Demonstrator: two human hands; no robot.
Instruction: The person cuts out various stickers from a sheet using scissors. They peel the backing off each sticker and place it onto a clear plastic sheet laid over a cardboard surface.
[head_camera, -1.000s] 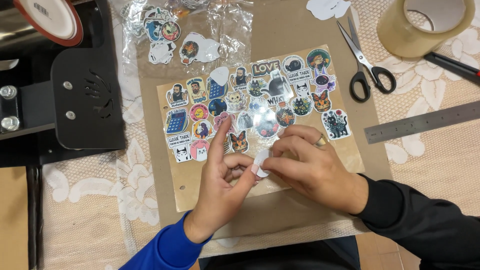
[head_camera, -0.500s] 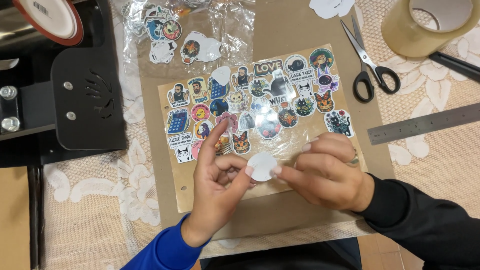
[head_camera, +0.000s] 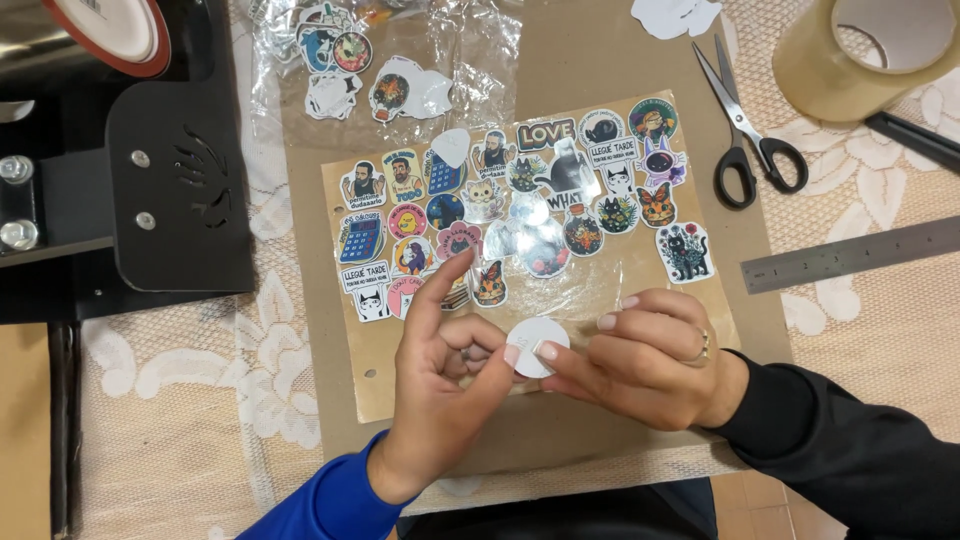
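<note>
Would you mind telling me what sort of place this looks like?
Probably a home craft table: a sheet covered with stickers, scissors, a tape roll and a lace tablecloth. Both hands hold a round white sticker.

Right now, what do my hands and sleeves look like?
The left hand is bare, with a bright blue sleeve reaching the wrist. The right hand wears a ring and pale nail polish, with a black sleeve to the wrist.

A home craft table: lace tablecloth (head_camera: 200, 370), scissors (head_camera: 745, 130), tape roll (head_camera: 860, 55), steel ruler (head_camera: 850, 255), stickers.
</note>
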